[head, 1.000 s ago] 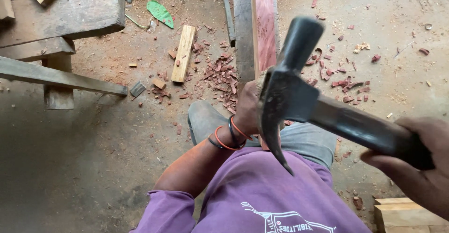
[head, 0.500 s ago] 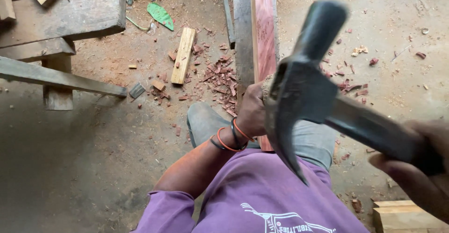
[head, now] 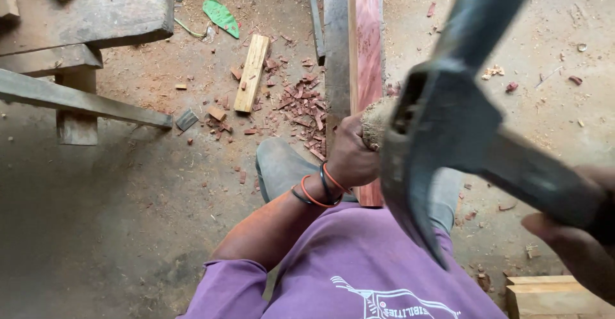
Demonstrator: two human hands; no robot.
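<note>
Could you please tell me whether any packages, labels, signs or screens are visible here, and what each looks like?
No packages, signs or screens show.
Printed design: on the front of the purple shirt, bottom centre; white line drawing with lettering.
Green scrap: on the dirt floor, top centre-left; flat leaf shape, possibly a wrapper, too unclear to tell.

Left hand [head: 351, 159]: fingers curled shut in a fist-like grip, knuckles up, wrist nearly straight, forearm extended forward from the torso. Right hand [head: 580, 245]: raised close to the camera, to the right of the left hand, fingers wrapped closed, forearm out of view.
</note>
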